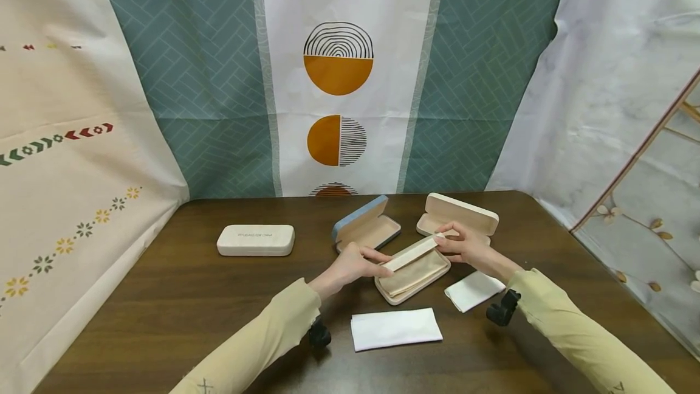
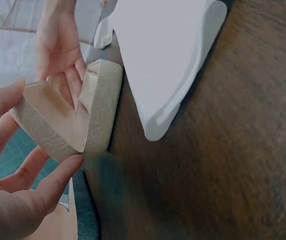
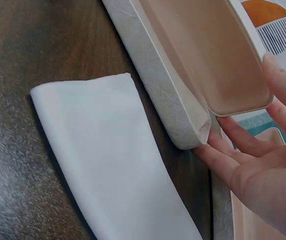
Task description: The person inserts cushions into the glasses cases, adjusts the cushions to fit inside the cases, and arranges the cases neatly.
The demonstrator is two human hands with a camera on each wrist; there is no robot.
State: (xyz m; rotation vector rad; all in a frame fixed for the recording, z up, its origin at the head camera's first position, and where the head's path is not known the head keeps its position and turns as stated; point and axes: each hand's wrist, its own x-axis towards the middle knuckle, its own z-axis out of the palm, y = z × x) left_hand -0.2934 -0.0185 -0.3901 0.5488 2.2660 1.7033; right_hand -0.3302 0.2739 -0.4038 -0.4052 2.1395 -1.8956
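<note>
A cream glasses case [image 1: 414, 253] lies at the middle of the table with its lid partly raised. A beige cloth [image 1: 401, 281] appears to lie inside it. My left hand [image 1: 355, 263] grips the lid at the left end, its thumb [image 2: 57, 182] low near the hinge side and fingers at the lid's edge. At the other end my right hand [image 1: 469, 248] pinches the lid, thumb [image 3: 285, 82] on its rim and fingers behind. One folded white cloth [image 1: 396, 329] lies in front of the case; a second white cloth [image 1: 474, 290] is below my right hand.
Behind the hands stand an open blue glasses case [image 1: 378, 233] and an open cream case [image 1: 462, 211]. A closed white case [image 1: 256, 240] with small lettering sits at the left. Patterned curtains [image 1: 219, 78] hang along the table's [image 1: 164, 309] back edge.
</note>
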